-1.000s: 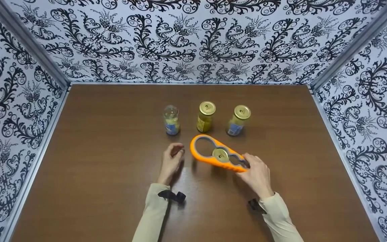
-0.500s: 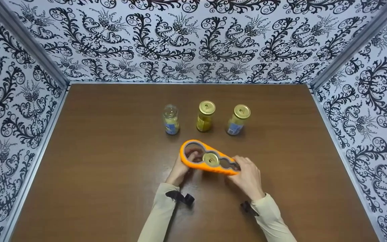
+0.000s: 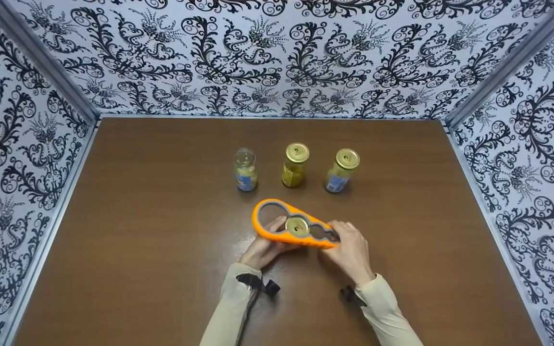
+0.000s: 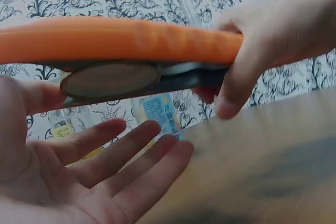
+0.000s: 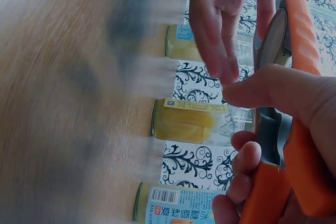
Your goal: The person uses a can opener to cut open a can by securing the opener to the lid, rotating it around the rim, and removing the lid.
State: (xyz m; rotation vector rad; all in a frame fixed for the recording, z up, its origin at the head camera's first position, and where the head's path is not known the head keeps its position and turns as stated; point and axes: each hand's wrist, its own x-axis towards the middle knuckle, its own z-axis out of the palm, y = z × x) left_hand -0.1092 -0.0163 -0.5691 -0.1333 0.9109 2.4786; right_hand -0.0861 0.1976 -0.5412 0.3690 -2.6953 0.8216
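My right hand [image 3: 351, 247] grips the narrow end of an orange jar opener [image 3: 284, 237] with grey-lined holes, held up over the table. A gold jar lid [image 3: 297, 226] sits in one of its middle holes; its pale underside [image 4: 110, 80] shows in the left wrist view. Beneath the opener's wide end is my left hand [image 3: 260, 252], palm up. Its fingers [image 4: 131, 153] are spread and nearly straight below the lid, and its thumb is right at the lid's edge. Part of this hand is hidden by the opener in the head view.
Three glass jars stand in a row beyond my hands: a lidless jar [image 3: 245, 178] on the left, a gold-lidded jar [image 3: 294, 173] with yellow contents, and a gold-lidded jar [image 3: 338, 179] with a blue label. Patterned walls [image 3: 277, 57] border the brown table [image 3: 137, 216].
The opener with the lid in it has moved left and slightly nearer. My left hand has come in from the left and reached under it, its fingers now spread.
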